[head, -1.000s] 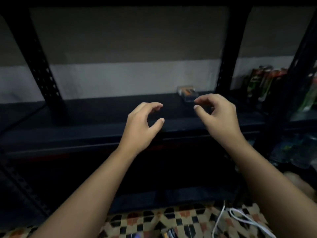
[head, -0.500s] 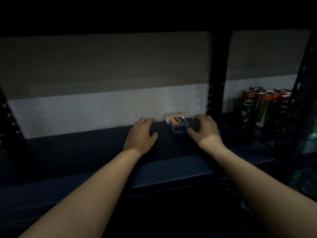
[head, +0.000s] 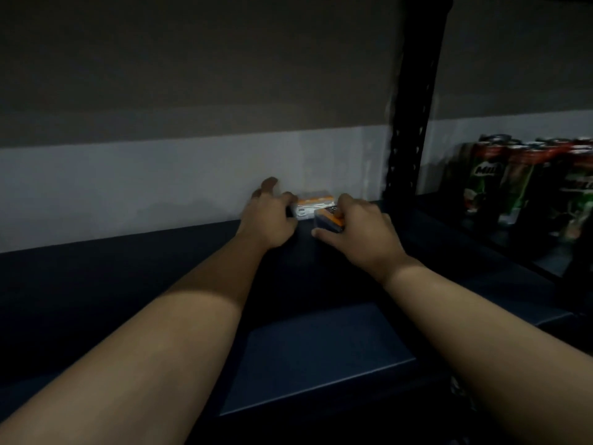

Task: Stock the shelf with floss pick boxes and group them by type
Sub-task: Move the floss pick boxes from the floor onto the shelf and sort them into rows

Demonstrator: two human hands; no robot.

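Observation:
A small clear floss pick box [head: 313,205] with an orange label sits at the back of the dark shelf [head: 321,342], against the wall. My left hand [head: 268,221] holds its left end with curled fingers, one finger raised. My right hand [head: 361,228] grips the right side, thumb in front and fingers over the top. A darker, orange-edged piece [head: 327,220] shows under my right fingers. Whether that piece is a second box is unclear in the dim light.
A black perforated upright [head: 414,101] stands just right of the box. Beyond it, several green and red drink cans [head: 500,181] fill the neighbouring bay. The grey wall [head: 144,181] closes off the back of the shelf.
Both hands have reached deeper and closed in on the box from either side, and the view has come nearer. A second ago they hovered in front of the shelf edge.

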